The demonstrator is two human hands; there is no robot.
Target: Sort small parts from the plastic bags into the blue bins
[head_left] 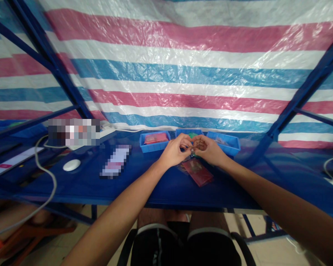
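Note:
My left hand (pixel 179 149) and my right hand (pixel 208 149) meet above the blue table, fingertips pinched together. Between them is a small, shiny, clear-looking piece (pixel 192 152), too small to name. Just below my hands a red packet (pixel 199 173) lies on the table, with something clear and greenish at its upper end. Behind my hands stand three blue bins: the left bin (pixel 152 148) has red packets (pixel 156 138) in it, the middle bin (pixel 183 131) holds something green and is partly covered by my hands, and the right bin (pixel 230 147) contains small clear items.
A white oval object (pixel 71 165) and a blurred-out flat item (pixel 116 161) lie on the table (pixel 144 177) to the left. A white cable (pixel 51 177) hangs over the front edge there. Blue metal posts (pixel 299 88) and a striped sheet (pixel 183 74) stand behind.

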